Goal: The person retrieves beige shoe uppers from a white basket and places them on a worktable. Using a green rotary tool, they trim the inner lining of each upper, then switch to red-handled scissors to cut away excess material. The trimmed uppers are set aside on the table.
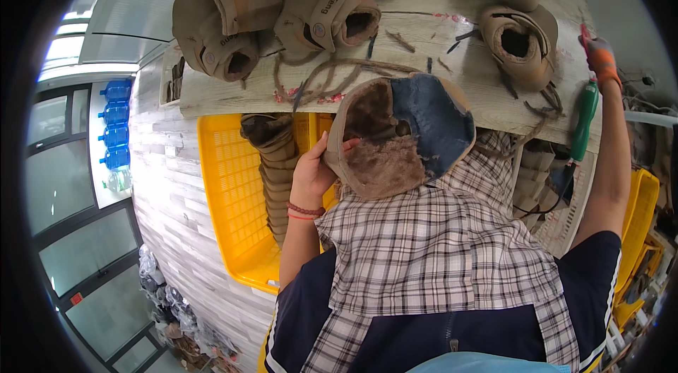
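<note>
The left hand (314, 169) pinches the rim of a tan, fleece-lined piece (381, 168), with a fingertip showing inside against the lining. This piece is at the near edge of the table (424, 2), in front of the person's checked apron (424, 246), its opening turned up to show brown pile on one side and dark blue on the other. The right hand (604, 61), in an orange and grey glove, is stretched out to the table's right end, where a slim red object (584, 34) shows at its fingers; whether they grip it, I cannot tell. Just below that hand is a green tool (586, 119). Similar tan pieces (325, 13) crowd the far left of the table, two more (519, 48) sit at the right, and cut strips (400, 42) lie between. A yellow crate (236, 203) at the left holds a nested stack (277, 182)
</note>
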